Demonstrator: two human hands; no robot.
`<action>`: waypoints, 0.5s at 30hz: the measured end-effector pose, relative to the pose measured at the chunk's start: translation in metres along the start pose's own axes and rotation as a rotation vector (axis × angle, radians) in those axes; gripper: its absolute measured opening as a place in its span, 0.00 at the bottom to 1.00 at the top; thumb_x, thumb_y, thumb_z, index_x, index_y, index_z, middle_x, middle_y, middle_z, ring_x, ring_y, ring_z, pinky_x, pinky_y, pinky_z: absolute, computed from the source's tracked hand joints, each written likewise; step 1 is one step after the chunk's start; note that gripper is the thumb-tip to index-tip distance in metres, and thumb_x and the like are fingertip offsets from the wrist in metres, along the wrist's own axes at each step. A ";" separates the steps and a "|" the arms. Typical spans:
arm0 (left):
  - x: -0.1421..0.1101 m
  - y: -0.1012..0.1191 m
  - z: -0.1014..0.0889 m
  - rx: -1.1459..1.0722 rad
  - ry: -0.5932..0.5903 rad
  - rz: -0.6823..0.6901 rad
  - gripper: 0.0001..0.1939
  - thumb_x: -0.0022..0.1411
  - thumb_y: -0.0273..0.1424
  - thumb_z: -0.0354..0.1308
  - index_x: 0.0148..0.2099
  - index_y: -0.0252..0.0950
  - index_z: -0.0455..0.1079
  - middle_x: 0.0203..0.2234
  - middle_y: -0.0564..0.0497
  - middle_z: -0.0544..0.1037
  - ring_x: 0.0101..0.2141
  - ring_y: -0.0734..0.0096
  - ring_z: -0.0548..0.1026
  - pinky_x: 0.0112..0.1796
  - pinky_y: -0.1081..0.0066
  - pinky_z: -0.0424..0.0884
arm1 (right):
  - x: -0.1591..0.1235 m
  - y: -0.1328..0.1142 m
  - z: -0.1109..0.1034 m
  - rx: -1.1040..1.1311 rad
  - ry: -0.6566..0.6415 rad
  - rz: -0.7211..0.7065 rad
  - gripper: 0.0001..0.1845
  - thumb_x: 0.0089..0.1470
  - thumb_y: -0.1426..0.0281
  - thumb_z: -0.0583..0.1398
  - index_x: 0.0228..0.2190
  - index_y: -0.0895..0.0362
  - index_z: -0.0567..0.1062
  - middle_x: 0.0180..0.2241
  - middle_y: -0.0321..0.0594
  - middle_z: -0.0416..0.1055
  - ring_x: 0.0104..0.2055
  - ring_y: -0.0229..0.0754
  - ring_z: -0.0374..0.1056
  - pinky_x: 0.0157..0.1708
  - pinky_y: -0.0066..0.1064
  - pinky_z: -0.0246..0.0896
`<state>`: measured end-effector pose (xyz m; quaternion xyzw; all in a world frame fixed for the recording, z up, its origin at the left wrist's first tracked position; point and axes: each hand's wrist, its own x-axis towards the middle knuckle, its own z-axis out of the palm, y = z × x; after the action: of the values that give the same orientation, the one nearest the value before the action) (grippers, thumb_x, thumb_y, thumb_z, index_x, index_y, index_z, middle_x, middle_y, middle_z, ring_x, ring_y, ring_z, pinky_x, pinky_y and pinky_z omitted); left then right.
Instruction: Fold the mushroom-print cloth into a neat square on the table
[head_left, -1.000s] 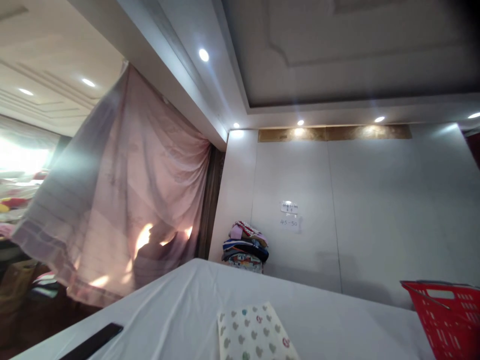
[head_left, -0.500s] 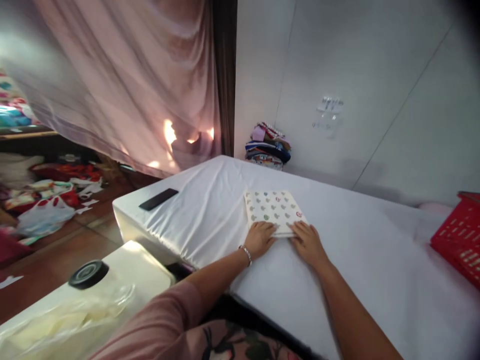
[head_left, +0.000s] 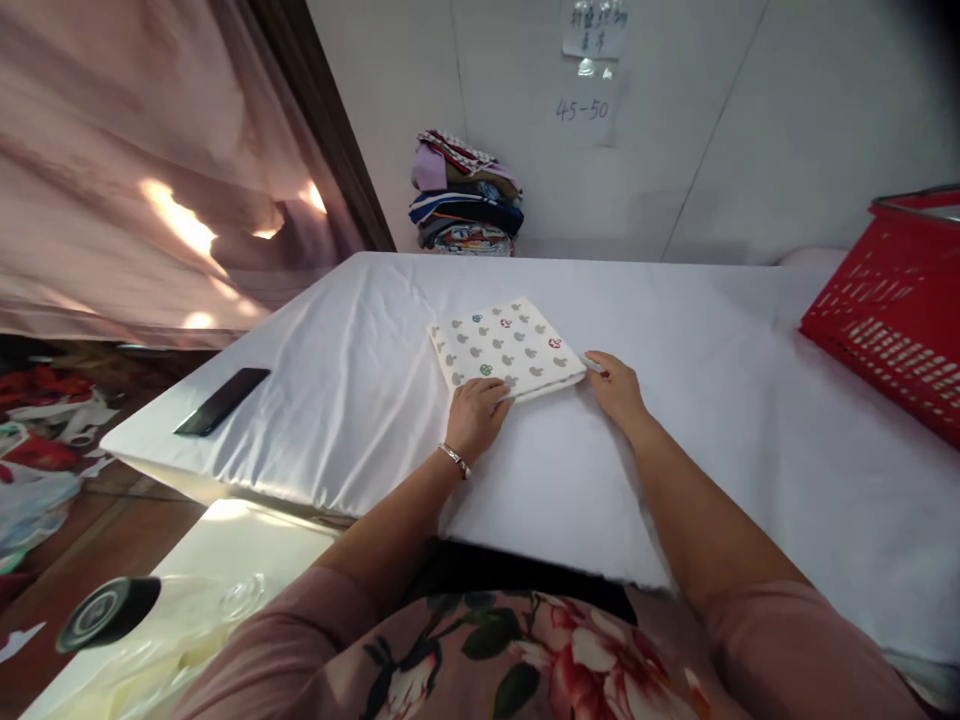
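Observation:
A folded white cloth (head_left: 506, 345) with small grey, red and green prints lies flat on the white-covered table, turned a little at an angle. My left hand (head_left: 478, 415), with a bracelet at the wrist, holds its near left edge, fingers on top and thumb at the front fold. At the right corner, my right hand (head_left: 616, 390) is closed with thumb and fingers pinching the cloth's edge. The layers show along the near fold.
A stack of folded clothes (head_left: 469, 195) stands against the wall at the back. A black phone (head_left: 223, 400) lies on the table's left. To the right is a red plastic basket (head_left: 892, 310). A clear jar with a black lid (head_left: 109, 612) sits on a side table at lower left.
My view has swung right and down. The cloth is turned at an angle now; my right hand has shifted from lying on its near edge to pinching the right corner.

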<state>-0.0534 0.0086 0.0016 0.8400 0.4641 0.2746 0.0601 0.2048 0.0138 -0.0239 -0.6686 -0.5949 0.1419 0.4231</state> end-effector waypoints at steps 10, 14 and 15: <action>0.015 0.009 -0.005 0.151 -0.081 0.013 0.10 0.60 0.34 0.54 0.42 0.40 0.73 0.36 0.48 0.73 0.39 0.62 0.68 0.39 0.63 0.63 | -0.002 -0.010 -0.002 -0.001 0.044 0.081 0.19 0.52 0.60 0.54 0.41 0.56 0.74 0.37 0.40 0.71 0.34 0.39 0.64 0.38 0.33 0.59; 0.021 0.009 -0.007 0.190 -0.105 0.051 0.08 0.60 0.33 0.53 0.39 0.40 0.73 0.34 0.49 0.73 0.37 0.63 0.68 0.36 0.65 0.63 | 0.002 -0.012 0.002 -0.062 0.024 0.065 0.13 0.51 0.62 0.55 0.32 0.55 0.75 0.34 0.39 0.69 0.31 0.39 0.62 0.36 0.32 0.57; 0.022 0.009 -0.008 0.198 -0.102 0.061 0.08 0.61 0.33 0.52 0.38 0.39 0.73 0.33 0.49 0.73 0.36 0.63 0.68 0.36 0.66 0.63 | 0.003 -0.012 0.003 -0.067 0.027 0.060 0.11 0.51 0.64 0.54 0.29 0.55 0.75 0.33 0.38 0.69 0.31 0.38 0.62 0.36 0.32 0.57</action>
<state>-0.0417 0.0198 0.0203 0.8683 0.4597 0.1859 -0.0081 0.1950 0.0173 -0.0161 -0.7019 -0.5730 0.1255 0.4041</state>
